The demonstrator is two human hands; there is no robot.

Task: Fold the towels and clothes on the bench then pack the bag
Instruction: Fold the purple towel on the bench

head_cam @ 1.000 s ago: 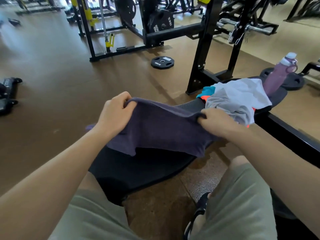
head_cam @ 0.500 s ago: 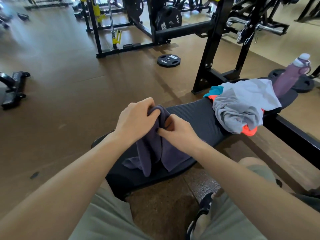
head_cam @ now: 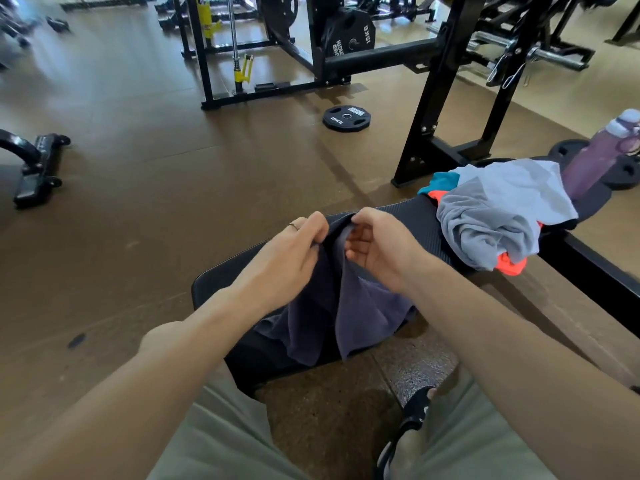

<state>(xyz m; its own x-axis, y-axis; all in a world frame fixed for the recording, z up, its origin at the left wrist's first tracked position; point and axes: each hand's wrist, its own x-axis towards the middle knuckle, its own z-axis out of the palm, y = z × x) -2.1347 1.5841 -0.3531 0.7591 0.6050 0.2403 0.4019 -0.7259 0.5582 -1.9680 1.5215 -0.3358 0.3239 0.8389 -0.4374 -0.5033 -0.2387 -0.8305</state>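
Note:
A dark purple towel point(head_cam: 353, 313) hangs folded in half over the near end of the black padded bench point(head_cam: 408, 216). My left hand point(head_cam: 291, 258) and my right hand point(head_cam: 375, 244) are close together and both pinch its top edge, where the two corners meet. The towel's lower part drapes onto the bench pad. Farther along the bench lies a heap of clothes: a grey garment point(head_cam: 498, 216) on top, with teal point(head_cam: 438, 181) and orange point(head_cam: 510, 266) pieces under it. No bag is in view.
A purple water bottle point(head_cam: 599, 157) stands at the bench's far end. Black rack uprights point(head_cam: 433, 109) rise behind the bench. A weight plate point(head_cam: 346, 117) lies on the brown floor. My knees in green shorts are at the bottom edge.
A second ago my hands held the towel spread wide. They came together, folding it in half, and now pinch the joined corners a little higher.

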